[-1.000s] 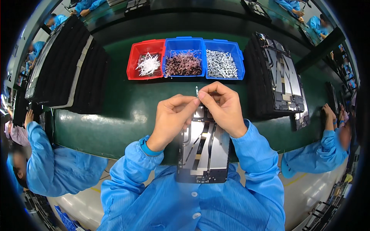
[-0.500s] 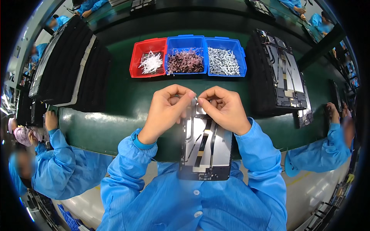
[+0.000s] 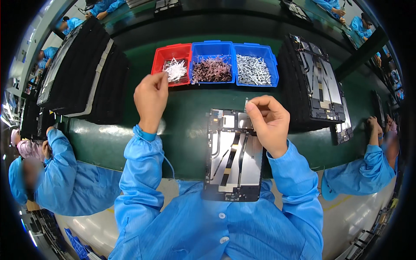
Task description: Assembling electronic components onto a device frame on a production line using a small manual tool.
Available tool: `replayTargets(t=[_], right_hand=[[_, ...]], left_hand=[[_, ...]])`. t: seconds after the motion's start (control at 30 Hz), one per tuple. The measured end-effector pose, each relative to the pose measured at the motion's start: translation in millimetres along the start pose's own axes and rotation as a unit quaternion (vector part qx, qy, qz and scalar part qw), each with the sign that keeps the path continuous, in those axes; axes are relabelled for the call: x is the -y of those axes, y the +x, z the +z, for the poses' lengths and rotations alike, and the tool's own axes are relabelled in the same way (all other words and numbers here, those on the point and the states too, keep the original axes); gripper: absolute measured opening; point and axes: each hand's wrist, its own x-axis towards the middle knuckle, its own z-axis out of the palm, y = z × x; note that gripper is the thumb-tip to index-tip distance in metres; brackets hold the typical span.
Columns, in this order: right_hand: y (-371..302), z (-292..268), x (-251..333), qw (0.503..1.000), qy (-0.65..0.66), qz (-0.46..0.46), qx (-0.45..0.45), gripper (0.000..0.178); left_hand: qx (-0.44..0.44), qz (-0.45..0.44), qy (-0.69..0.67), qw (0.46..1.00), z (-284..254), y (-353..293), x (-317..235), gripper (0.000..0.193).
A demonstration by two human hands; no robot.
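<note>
My left hand [image 3: 151, 97] is at the front left of the red bin [image 3: 171, 50], fingers pinched together close to the white strips [image 3: 175, 70] heaped in it. Whatever those fingertips hold, if anything, is hidden. Between thumb and forefinger, my right hand [image 3: 271, 123] grips a small, thin grey strip [image 3: 246, 102] that points up. This hand is just above the upper right corner of an opened tablet [image 3: 249, 162], which lies at the table's near edge with its black frame, silvery plate and dark flat cables showing.
Beside the red bin stand a blue bin of pinkish-brown strips [image 3: 212, 71] and a blue bin of silvery strips [image 3: 253, 71]. Tall black stacks of tablet parts flank me, one left [image 3: 76, 73], one right [image 3: 320, 78]. Co-workers in blue [image 3: 69, 173] sit on both sides.
My hands were together over the tablet's top edge. The left has moved up and left to the red bin; the right has shifted slightly right with a small strip.
</note>
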Motion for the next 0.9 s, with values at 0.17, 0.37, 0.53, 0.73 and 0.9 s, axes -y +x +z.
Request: replayTargets(t=[0.17, 0.37, 0.53, 0.73, 0.9], right_hand=[[-28, -19, -1, 0.998, -0.003, 0.070, -0.003, 0.008], [-69, -26, -20, 0.995, -0.014, 0.093, -0.029, 0.013], [-74, -18, -30, 0.999, -0.031, 0.026, -0.035, 0.012], [-66, -8, -10, 0.997, 0.016, 0.068, -0.028, 0.010], [-31, -8, 63, 1.000, 0.014, 0.012, 0.011, 0.007]], left_hand=[[0.162, -0.039, -0.036, 0.985, -33, -52, -59, 0.031], [0.464, -0.223, -0.301, 0.803, -75, -131, -84, 0.075], [0.430, -0.409, -0.441, 0.674, -57, -118, -99, 0.066], [0.381, -0.465, -0.523, 0.604, -63, -116, -130, 0.035], [0.286, -0.239, -0.493, 0.786, -100, -93, -120, 0.026]])
